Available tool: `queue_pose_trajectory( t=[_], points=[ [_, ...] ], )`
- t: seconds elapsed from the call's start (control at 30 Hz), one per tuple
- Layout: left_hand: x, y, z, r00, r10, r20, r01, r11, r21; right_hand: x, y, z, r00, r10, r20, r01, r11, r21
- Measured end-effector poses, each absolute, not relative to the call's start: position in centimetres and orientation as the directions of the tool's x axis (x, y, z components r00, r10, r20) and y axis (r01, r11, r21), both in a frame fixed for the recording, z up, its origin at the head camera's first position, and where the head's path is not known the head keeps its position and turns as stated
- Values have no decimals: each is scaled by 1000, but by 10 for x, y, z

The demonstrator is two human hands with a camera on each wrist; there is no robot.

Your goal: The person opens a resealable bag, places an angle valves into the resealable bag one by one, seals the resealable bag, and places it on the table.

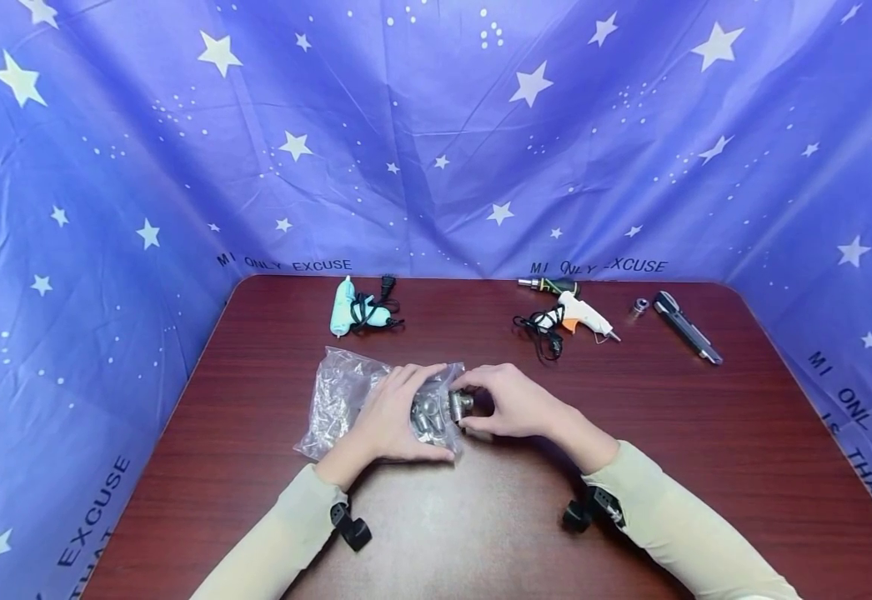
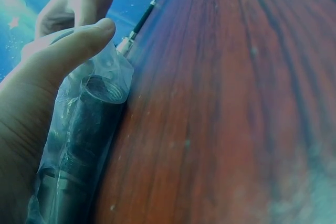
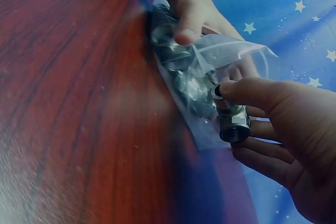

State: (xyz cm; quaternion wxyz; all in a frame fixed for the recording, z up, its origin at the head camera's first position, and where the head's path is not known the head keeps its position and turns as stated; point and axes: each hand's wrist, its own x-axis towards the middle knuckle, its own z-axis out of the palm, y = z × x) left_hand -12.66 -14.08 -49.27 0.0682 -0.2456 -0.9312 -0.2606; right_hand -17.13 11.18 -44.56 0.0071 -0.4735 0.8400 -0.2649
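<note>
A clear plastic bag [image 1: 342,392] of several metal pipe fittings lies on the dark red table [image 1: 706,467]. My left hand [image 1: 394,417] grips the bag's mouth end, thumb under and fingers over it [image 2: 68,51]. My right hand [image 1: 511,404] pinches one metal fitting [image 1: 460,406] at the bag's opening; in the right wrist view the threaded fitting [image 3: 231,119] sits between thumb and fingers, just outside the plastic [image 3: 231,59]. More fittings [image 2: 84,129] show through the bag.
At the table's far side lie a mint glue gun [image 1: 349,310] with cord, a white and orange glue gun [image 1: 574,317], a screwdriver-like tool [image 1: 548,286], a small metal ring [image 1: 638,306] and a dark utility knife [image 1: 687,327]. Blue star-printed cloth [image 1: 436,125] surrounds the table.
</note>
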Motion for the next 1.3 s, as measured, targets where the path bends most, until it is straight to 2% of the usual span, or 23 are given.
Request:
queue_pose_trajectory(
  t=[0.27, 0.5, 0.77, 0.9, 1.07, 1.17, 1.3],
  points=[
    [-127, -139, -492, -870, 422, 254, 492, 746, 449, -168, 104, -456, -541, -800, 260, -812, 416, -408],
    [-128, -138, -491, -871, 421, 253, 491, 745, 451, -165, 103, -468, -590, -730, 344, -790, 432, -435],
    [-129, -138, -491, -858, 434, 274, 513, 738, 439, -161, 99, -474, -600, -667, 441, -799, 471, -374],
    [-130, -138, -488, -857, 455, 243, 516, 739, 434, -159, 98, -477, -607, -665, 435, -793, 476, -380],
    [-133, -138, -470, -849, 505, 155, 522, 755, 397, -154, 101, -478, -587, -697, 412, -806, 457, -377],
    [-141, -138, -452, -857, 508, 89, 501, 780, 375, -151, 106, -476, -609, -680, 408, -787, 454, -418],
    [-162, -137, -434, -879, 477, 12, 438, 797, 415, -140, 113, -469, -712, -624, 323, -665, 451, -595]
  ],
)
